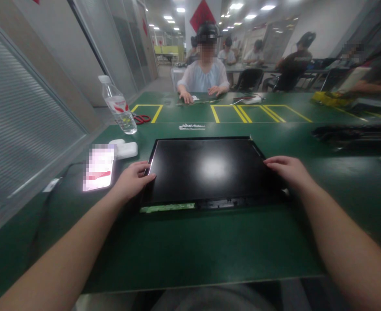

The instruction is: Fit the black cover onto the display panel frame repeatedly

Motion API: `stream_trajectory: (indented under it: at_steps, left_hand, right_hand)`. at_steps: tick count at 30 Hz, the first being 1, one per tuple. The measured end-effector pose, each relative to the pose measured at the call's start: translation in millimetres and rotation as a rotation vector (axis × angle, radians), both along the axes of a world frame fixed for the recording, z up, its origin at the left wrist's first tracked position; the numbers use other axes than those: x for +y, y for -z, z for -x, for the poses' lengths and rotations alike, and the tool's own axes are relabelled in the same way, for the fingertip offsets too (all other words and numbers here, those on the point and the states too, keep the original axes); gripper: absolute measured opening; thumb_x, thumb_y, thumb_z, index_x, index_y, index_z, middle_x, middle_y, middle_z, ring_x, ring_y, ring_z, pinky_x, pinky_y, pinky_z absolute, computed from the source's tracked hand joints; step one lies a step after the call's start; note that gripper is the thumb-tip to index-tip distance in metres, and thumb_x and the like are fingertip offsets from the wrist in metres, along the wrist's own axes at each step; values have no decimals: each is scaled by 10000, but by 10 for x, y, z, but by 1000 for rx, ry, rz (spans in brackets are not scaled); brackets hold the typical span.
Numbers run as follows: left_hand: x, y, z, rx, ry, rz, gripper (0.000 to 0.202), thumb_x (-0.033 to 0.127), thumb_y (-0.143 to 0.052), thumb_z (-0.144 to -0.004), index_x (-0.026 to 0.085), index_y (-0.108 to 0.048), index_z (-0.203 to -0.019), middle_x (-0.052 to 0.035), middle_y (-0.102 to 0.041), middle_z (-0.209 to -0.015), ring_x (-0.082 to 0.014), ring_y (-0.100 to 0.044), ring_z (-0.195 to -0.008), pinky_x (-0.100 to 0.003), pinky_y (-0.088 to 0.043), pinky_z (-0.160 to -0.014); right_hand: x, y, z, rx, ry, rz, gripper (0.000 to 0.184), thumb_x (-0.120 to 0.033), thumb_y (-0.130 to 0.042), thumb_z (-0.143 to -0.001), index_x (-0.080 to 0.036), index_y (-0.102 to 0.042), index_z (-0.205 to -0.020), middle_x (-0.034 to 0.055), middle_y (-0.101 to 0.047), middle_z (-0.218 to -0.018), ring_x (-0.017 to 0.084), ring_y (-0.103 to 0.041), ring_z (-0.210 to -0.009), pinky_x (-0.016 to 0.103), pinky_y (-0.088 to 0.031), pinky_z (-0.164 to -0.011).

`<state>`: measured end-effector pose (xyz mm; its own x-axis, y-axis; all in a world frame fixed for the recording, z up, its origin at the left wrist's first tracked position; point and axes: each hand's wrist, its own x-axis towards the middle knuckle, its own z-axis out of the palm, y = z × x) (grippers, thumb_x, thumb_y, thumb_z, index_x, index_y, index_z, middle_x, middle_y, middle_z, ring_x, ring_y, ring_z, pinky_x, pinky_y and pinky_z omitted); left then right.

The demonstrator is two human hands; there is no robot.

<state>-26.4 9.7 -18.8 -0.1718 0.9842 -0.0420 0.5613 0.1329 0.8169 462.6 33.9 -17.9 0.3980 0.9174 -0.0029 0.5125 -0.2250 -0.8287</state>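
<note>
Display panel: flat, black, rectangular panel with a glossy dark screen (184, 172), located at the centre of the work area, directly in front of the person; whether its underside fully contacts the surface cannot be told.
Near edge: narrow green strip (167, 207) along the left portion of the panel's near side.
Screen surface: bright, whitish light reflection right of the middle.
Left hand: bare left hand (135, 177) at the panel's left edge; thumb over the front face, fingers at the side, pinching the edge between them.
Right hand: bare right hand (287, 169) at the panel's right edge; fingers extended and held close together, fingertips touching the edge. Thumb is hidden; whether the edge is pinched cannot be told.
Work surface: smooth green tabletop (203, 250).
Left side: lit phone with a pale pink screen (102, 168), beside a rounded white plastic case (127, 150); beyond them, a clear plastic bottle with a white cap (119, 106), upright, near red-handled scissors (141, 118).
Beyond the panel: small row of jagged white pieces (192, 127).
Far side: yellow tape outlines (158, 113) on the green surface; a seated co-worker in a pale top (206, 75), both hands at the table.
Right side: elongated black object (355, 134), blurred.
</note>
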Motion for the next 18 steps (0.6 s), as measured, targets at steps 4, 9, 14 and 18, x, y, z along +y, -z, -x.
stream_trajectory:
  at_steps: [4,9,14,18]
  left_hand:
    - [-2,8,-9,40,-1,-11,426,425,-820,-677,160,-831,-1010,-182,-622,-1561,-418,-669,-1334,-526,-476,-1202]
    - [3,21,-14,83,-5,-13,410,413,-797,-721,170,-834,-1049,-176,-634,-1547,-421,-644,-1364,-553,-466,-1207]
    - [10,18,-7,110,10,-18,378,404,-804,-715,178,-842,-1015,-168,-663,-1508,-416,-663,-1340,-540,-490,-1191]
    - [6,24,2,105,11,-31,402,420,-820,-696,175,-835,-1014,-173,-658,-1510,-405,-690,-1304,-529,-509,-1176]
  right_hand:
    - [0,-4,-11,34,-3,20,156,-280,-745,-649,-225,-822,-772,69,-786,-838,245,-681,-826,383,-527,-811]
    - [13,33,-40,34,-14,-6,169,-308,-762,-632,-227,-815,-770,69,-782,-828,240,-671,-797,371,-525,-765]
    - [25,56,-57,35,-29,-1,196,-321,-766,-625,-227,-814,-790,64,-777,-812,244,-671,-793,373,-524,-761]
    - [6,8,-21,25,-16,19,157,-289,-753,-644,-231,-809,-779,67,-787,-854,251,-687,-835,380,-530,-795]
